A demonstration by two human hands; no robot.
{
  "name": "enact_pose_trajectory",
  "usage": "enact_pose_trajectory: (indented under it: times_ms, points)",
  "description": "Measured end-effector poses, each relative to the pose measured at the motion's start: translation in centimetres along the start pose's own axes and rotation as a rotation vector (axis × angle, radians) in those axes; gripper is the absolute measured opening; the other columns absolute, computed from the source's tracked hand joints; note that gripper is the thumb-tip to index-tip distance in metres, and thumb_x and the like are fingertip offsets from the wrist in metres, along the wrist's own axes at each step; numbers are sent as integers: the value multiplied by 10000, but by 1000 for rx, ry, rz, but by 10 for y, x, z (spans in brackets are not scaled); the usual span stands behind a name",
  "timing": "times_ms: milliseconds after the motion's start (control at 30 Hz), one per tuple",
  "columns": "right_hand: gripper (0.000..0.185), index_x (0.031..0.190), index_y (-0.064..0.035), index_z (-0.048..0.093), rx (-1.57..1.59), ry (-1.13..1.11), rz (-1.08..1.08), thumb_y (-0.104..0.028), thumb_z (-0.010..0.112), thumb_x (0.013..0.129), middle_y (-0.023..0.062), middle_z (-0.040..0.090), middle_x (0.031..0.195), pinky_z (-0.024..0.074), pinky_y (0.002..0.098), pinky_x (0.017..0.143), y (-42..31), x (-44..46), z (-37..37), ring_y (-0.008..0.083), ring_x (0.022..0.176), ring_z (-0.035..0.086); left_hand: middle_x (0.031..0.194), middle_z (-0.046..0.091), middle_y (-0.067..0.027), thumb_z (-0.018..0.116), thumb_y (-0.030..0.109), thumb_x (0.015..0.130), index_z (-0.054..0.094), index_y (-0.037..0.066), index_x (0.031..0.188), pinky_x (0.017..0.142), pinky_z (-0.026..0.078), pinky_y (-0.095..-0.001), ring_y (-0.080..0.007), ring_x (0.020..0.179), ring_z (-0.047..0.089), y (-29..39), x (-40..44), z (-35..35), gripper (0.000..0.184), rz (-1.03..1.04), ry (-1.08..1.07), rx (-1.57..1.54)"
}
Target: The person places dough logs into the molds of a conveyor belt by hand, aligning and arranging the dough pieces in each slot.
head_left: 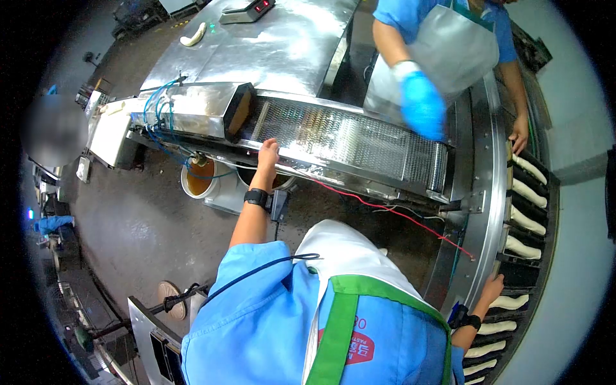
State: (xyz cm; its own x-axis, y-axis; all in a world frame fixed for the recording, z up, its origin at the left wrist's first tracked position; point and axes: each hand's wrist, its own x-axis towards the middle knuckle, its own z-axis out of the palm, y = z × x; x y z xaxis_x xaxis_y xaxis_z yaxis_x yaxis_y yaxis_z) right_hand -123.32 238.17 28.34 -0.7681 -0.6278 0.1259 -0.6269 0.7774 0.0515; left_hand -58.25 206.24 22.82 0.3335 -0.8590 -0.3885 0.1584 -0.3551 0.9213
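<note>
My left hand (268, 154) is at the near side rail of the mesh conveyor (346, 138), fingers curled in against the metal edge. Along the right wall, my right hand (492, 289) has its fingers closed at the edge of a black grooved tray (520, 276). Pale dough strips lie in the grooves: one dough strip (523, 247) is just beyond that hand, and another dough strip (510, 301) just on the near side. Several more lie in the row both ways. Part of my right fingers is hidden from view.
Across the conveyor stands a co-worker with a blue-gloved hand (423, 106) over the belt and a bare hand (518, 133) at the trays. A steel table (256, 58) carries a scale (247, 11) and a dough piece (193, 34). Below are a bucket (199, 178) and a red cable (385, 208).
</note>
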Motion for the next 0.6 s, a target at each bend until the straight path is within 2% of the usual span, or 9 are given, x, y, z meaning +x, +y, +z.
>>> enact_pose_trajectory:
  times_ms: [67, 100, 133, 200, 233, 400, 467, 533, 600]
  points:
    - [314, 968, 42, 439, -6, -19, -3, -180, 492, 752, 247, 516, 887, 404, 428, 701, -12, -7, -16, 385, 830, 483, 885, 509, -50, 462, 129, 742, 464, 25, 1013, 594, 374, -236, -136, 739, 470, -18, 36, -9, 291, 123, 50, 18]
    - [310, 963, 43, 442, -6, -38, -9, -184, 487, 756, 249, 515, 895, 405, 428, 700, -16, -10, -23, 387, 823, 486, 912, 511, -73, 462, 120, 738, 448, -5, 1026, 626, 387, -240, -144, 760, 477, -3, 27, -4, 314, 77, 64, -11]
    - [310, 963, 43, 442, -10, -35, -7, -184, 487, 756, 249, 515, 895, 405, 428, 700, -17, -9, -23, 387, 823, 486, 920, 512, -84, 470, 111, 732, 435, -14, 1040, 670, 386, -239, -148, 774, 481, 2, 36, -4, 335, 108, 119, 130]
    - [318, 978, 48, 439, -1, -14, 22, -181, 479, 760, 252, 514, 907, 406, 427, 699, -12, -9, -17, 385, 817, 490, 924, 513, -93, 475, 99, 722, 431, -20, 1045, 697, 384, -258, -164, 785, 486, -26, 81, -15, 347, 151, 154, 130]
    - [323, 985, 52, 433, 39, -13, 22, -176, 476, 761, 246, 519, 898, 401, 435, 702, -2, -6, -7, 385, 822, 488, 931, 515, -124, 500, 108, 699, 430, -33, 1048, 743, 375, -288, -208, 833, 490, -2, 55, -1, 383, 141, 190, -1]
    - [305, 971, 53, 433, -11, -42, 5, -149, 482, 748, 238, 517, 900, 386, 441, 719, -12, -12, -22, 382, 845, 476, 1026, 454, -182, 548, 174, 658, 405, -16, 1097, 801, 361, -330, -279, 964, 437, -26, 101, -15, 499, 134, 222, 288]
    - [293, 957, 51, 436, 15, -79, 63, -139, 486, 740, 237, 516, 897, 382, 439, 723, -19, -16, -28, 381, 852, 472, 1101, 395, -181, 555, 194, 660, 412, 6, 1100, 828, 350, -349, -291, 1004, 405, -8, 90, -6, 499, -2, 308, 308]
    - [280, 942, 47, 439, 27, 28, -2, -123, 489, 725, 235, 513, 883, 377, 435, 712, -9, -15, -17, 378, 847, 468, 1139, 361, -179, 558, 201, 664, 417, 9, 1099, 862, 325, -350, -294, 1029, 387, -5, 94, -4, 496, 5, 296, 238]
    - [319, 1000, 52, 418, 12, -47, 46, -112, 500, 738, 233, 499, 929, 385, 427, 716, -8, -12, -18, 367, 873, 459, 1142, 361, -189, 555, 200, 667, 415, 7, 1105, 850, 337, -344, -294, 1034, 382, 0, 93, -1, 499, 85, 397, 360]
